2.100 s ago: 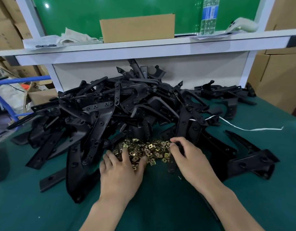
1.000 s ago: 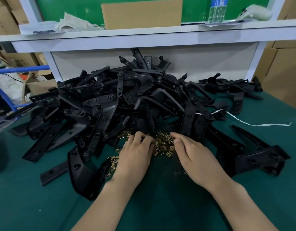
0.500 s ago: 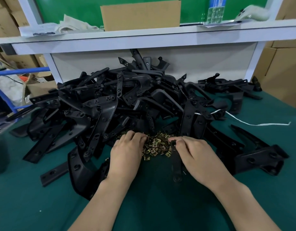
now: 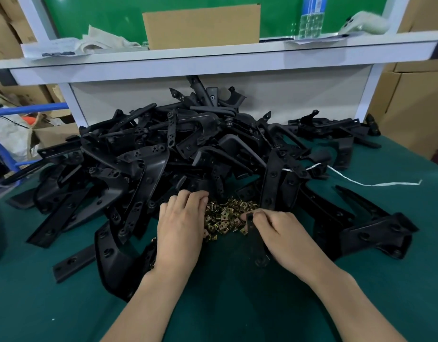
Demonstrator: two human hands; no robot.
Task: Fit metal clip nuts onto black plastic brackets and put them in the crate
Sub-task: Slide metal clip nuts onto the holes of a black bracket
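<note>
A small heap of brass-coloured clip nuts (image 4: 227, 217) lies on the green table top in front of a big pile of black plastic brackets (image 4: 178, 154). My left hand (image 4: 181, 225) lies palm down on the left side of the clip nuts, fingers curled into them; what it holds is hidden. My right hand (image 4: 279, 233) grips a narrow black bracket (image 4: 256, 240) near its top end, at the right edge of the clip nuts. The bracket runs from my fingertips down towards me.
The green table top (image 4: 65, 304) spreads out in front. A white shelf (image 4: 213, 60) with a cardboard box (image 4: 200, 25) and a bottle stands behind the pile. A white strap (image 4: 375, 184) lies at the right. Cardboard boxes stand on both sides. No crate shows.
My left hand has slid left across the clip nuts and curled its fingers in. My right hand has taken up the narrow black bracket and holds it at the heap's edge.
</note>
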